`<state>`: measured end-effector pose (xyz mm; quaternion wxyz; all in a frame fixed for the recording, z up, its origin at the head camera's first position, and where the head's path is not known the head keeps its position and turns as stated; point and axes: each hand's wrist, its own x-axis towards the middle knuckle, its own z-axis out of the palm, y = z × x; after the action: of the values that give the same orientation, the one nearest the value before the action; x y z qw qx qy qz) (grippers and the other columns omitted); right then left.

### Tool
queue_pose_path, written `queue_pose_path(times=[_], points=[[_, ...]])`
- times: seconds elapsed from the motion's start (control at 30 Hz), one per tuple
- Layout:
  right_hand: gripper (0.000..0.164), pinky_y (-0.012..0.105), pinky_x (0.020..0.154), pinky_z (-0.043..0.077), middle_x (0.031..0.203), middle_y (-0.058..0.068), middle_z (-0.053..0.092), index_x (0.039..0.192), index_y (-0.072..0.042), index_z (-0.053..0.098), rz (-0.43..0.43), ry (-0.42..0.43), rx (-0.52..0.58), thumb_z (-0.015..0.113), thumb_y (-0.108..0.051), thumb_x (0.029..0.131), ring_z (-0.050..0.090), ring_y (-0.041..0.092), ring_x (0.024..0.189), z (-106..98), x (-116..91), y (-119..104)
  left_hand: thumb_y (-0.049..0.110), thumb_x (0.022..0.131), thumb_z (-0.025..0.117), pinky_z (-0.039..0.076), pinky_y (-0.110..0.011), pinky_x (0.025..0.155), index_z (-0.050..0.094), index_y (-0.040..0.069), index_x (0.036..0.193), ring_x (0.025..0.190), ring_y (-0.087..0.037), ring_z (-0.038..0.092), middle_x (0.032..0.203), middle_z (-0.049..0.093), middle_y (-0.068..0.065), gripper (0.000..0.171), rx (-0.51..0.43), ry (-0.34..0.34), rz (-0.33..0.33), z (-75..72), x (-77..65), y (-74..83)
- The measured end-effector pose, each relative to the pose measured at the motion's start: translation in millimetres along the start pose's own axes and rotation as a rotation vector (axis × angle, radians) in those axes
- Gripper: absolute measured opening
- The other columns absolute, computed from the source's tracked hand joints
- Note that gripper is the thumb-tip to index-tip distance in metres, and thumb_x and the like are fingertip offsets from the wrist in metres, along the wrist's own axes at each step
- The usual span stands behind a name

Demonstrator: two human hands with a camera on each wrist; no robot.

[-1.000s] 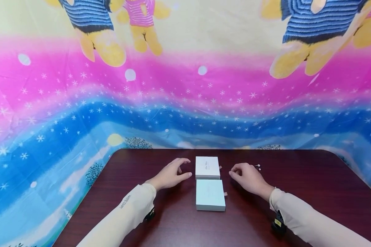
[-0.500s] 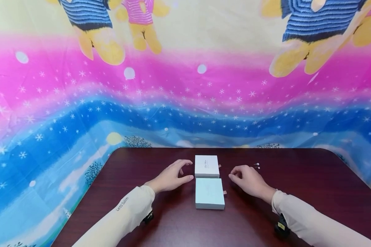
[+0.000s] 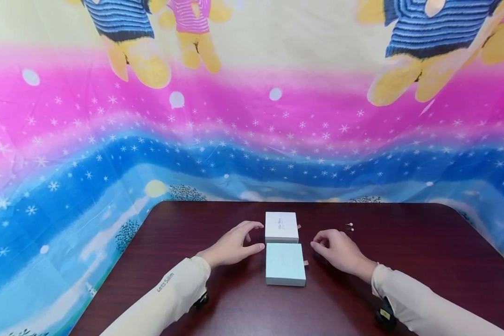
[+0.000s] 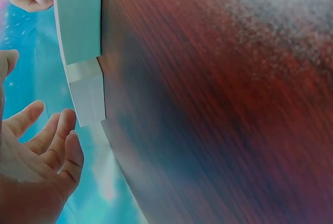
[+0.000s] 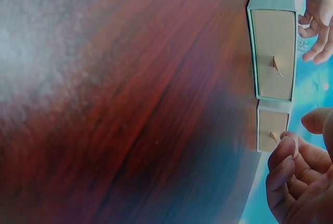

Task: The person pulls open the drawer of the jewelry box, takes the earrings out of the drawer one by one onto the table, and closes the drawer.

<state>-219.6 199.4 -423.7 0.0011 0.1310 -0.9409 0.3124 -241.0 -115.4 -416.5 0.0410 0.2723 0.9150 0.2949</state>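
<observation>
Two flat drawer boxes lie one behind the other on the table: a white box [image 3: 281, 226] with dark lettering at the back and a pale mint box [image 3: 285, 262] in front. Each has a small ribbon tab on its right side; in the right wrist view a tab [image 5: 277, 65] sticks out of the mint box's beige drawer front. My left hand [image 3: 231, 245] is just left of the boxes, thumb and fingers spread apart, holding nothing. To their right, my right hand [image 3: 339, 249] has loosely curled fingers and nothing in them.
A pair of small earrings [image 3: 350, 227] with white bead ends lies beyond my right hand. The dark red-brown table [image 3: 252, 310] has rounded back corners. Behind it hangs a printed cloth [image 3: 252, 112] with bears and snowflakes.
Both hands have shifted slightly toward the front of the table, and the left one is a little nearer the boxes. The boxes and earrings stay where they were.
</observation>
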Motion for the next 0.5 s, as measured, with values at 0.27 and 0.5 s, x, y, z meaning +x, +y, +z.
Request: queue_pose_path(times=[0.27,0.5], points=[[0.012,0.026,0.06,0.042,0.066,-0.006,0.059,0.098,-0.013,0.076,-0.014,-0.008,-0.011,0.068,-0.021,0.096,0.05,0.01,0.058,3.5,-4.4,-3.1,0.042,0.097,0.065,0.047,-0.033,0.089,0.049,0.019,0.146,0.097,-0.013,0.057,0.14,0.056,-0.002,0.057,0.007,-0.017,-0.001,3.3,-5.9,0.7],[0.01,0.025,0.059,0.041,0.064,-0.007,0.058,0.095,-0.014,0.076,-0.024,-0.016,-0.013,0.069,-0.021,0.095,0.048,0.008,0.057,6.2,-6.6,-4.6,0.043,0.097,0.065,0.049,-0.033,0.088,0.051,0.018,0.145,0.099,-0.014,0.059,0.14,0.056,-0.002,0.056,0.005,-0.019,0.027,6.9,-9.0,2.9]])
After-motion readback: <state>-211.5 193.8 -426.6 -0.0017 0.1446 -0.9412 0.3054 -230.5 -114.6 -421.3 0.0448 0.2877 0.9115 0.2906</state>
